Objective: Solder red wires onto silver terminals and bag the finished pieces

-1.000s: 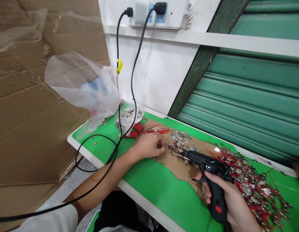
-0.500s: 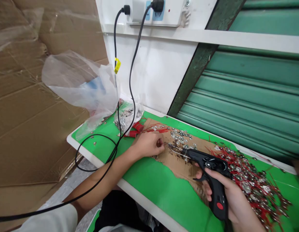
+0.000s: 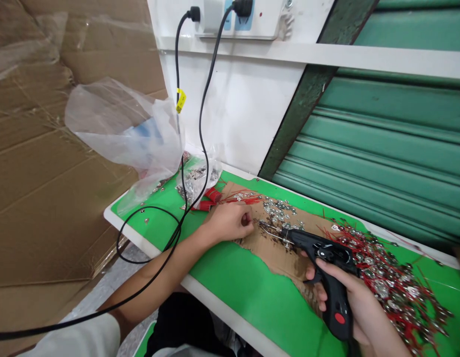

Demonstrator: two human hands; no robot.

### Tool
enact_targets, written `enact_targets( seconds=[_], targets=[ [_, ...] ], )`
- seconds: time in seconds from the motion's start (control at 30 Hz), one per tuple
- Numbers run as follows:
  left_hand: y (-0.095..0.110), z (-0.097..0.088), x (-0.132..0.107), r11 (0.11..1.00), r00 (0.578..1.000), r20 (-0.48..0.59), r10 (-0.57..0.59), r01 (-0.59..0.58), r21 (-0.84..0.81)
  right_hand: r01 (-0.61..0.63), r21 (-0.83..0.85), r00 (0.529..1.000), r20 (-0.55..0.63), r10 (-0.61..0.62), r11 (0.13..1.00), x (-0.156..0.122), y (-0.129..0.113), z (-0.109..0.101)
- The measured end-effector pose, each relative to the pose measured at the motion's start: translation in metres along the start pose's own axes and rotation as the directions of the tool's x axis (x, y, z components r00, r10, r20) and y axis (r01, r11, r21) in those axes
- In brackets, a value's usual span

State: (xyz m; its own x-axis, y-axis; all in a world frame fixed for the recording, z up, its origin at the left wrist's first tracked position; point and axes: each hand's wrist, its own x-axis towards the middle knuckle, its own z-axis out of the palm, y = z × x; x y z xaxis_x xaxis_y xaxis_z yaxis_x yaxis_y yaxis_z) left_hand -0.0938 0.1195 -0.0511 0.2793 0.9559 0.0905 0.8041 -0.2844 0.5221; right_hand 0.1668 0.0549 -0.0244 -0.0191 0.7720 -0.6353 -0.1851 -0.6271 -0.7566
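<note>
My right hand (image 3: 349, 292) is wrapped round the handle of a black soldering gun (image 3: 326, 258) with a red button and a trigger under the fingers. Its thin metal tip and feed tube point left over a scorched patch of the cardboard sheet (image 3: 278, 263). Just left of that tip, my left hand (image 3: 231, 221) is closed in a pinch above the cardboard; whatever lies between its fingertips is too small to make out. Small silver metal discs (image 3: 280, 210) lie beyond the tip. Loose red wires (image 3: 244, 197) are spread behind my left hand.
To the right lies a heap of red wires with metal discs (image 3: 386, 277). A clear bag of parts (image 3: 198, 178) and red wire bundles (image 3: 205, 205) sit at the back left. A black cable (image 3: 170, 245) loops across my left forearm. Tall cardboard (image 3: 58, 198) stands left of the green table (image 3: 237, 282).
The gun and my right hand have shifted very slightly, and the trigger looks drawn closer to the handle. My left hand stays in its pinch at the same spot.
</note>
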Motion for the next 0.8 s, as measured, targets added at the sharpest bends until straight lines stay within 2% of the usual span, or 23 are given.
enact_targets(
  seconds=[0.2,0.8],
  targets=[
    [0.0009,-0.0007,0.0003,1.0,1.0,0.003,-0.002,0.002,-0.017,-0.058,-0.024,0.993,0.104,0.06,0.998,0.0006,0.0005,-0.0044],
    [-0.0016,0.0008,-0.0002,0.999,1.0,-0.017,0.016,-0.017,-0.037,-0.046,-0.039,0.995,0.087,0.05,0.998,-0.0014,-0.0003,-0.002]
  ],
)
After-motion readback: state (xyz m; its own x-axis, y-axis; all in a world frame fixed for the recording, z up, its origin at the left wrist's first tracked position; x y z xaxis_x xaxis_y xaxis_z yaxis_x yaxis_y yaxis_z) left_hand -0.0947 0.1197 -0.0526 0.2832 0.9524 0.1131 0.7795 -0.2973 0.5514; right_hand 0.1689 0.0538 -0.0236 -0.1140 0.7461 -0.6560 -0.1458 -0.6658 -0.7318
